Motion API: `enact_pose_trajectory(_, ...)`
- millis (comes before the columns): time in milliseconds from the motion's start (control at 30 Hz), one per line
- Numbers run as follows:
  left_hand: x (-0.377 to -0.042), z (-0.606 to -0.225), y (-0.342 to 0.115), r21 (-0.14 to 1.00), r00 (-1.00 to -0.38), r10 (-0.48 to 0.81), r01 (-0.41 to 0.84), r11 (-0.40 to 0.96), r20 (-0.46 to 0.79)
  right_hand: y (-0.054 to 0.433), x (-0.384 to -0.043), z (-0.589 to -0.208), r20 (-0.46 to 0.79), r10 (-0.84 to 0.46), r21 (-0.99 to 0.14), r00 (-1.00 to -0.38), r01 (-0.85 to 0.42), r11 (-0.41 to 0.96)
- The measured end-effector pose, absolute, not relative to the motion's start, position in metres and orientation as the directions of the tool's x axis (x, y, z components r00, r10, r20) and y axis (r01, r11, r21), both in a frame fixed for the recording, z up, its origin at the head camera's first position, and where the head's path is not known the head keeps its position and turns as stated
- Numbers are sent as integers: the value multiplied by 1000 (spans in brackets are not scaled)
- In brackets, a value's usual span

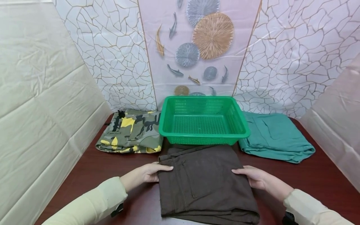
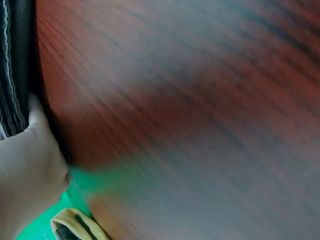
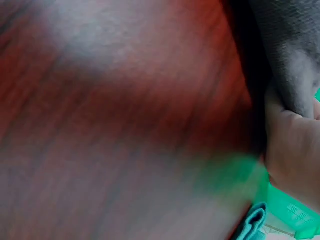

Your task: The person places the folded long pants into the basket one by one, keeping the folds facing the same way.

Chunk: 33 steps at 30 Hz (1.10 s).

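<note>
A pair of folded dark brown trousers [image 1: 208,181] lies on the table in front of me, a stitched pocket facing up. At its left edge my left hand [image 1: 149,172] grips the cloth, thumb on top and fingers tucked underneath. My right hand [image 1: 254,176] holds the right edge the same way. In the left wrist view the left hand [image 2: 30,165] meets the trousers' seamed edge [image 2: 12,65]. The right wrist view has the right hand [image 3: 295,150] at a thick fold of the trousers [image 3: 295,45]; its fingertips are partly hidden.
A green plastic basket [image 1: 203,140] stands just behind the trousers, nothing inside it. Folded camouflage trousers [image 1: 132,131] lie to its left, and a folded teal garment [image 1: 277,136] to its right. The dark red table [image 1: 92,175] is bounded by draped cloth walls [image 1: 42,103].
</note>
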<state>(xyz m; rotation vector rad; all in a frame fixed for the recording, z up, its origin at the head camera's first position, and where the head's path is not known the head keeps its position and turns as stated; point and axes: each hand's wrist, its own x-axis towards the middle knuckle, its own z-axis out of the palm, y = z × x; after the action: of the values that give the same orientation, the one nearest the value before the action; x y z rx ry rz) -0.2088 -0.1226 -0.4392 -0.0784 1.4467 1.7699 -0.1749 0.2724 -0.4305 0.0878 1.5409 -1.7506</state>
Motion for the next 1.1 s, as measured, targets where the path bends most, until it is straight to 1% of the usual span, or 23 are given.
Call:
enact_pose_trajectory(100,-208,-440,-124,802,-673,530,-597,22,-516,273,-174,-431,-513,-501,-813,-697,582,22)
enact_pose_trajectory(267,-208,-437,-125,817,-698,492,-574,49,-520,273,-171,-428,-519,-470,-820,-714,571,37)
enact_pose_trajectory(633,-216,-409,-128,840,-733,456,-539,62,-504,275,-171,-405,-483,-432,-857,-761,512,58)
enact_pose_trajectory(800,-216,-397,-128,844,-749,416,-528,94,-515,274,-170,-394,-479,-408,-867,-777,490,84)
enact_pose_trajectory(933,-213,-388,-130,857,-758,418,-502,119,-501,273,-168,-386,-478,-378,-872,-793,480,95)
enact_pose_trajectory(1100,-209,-373,-133,872,-759,448,-475,116,-473,272,-165,-374,-463,-350,-883,-814,458,102)
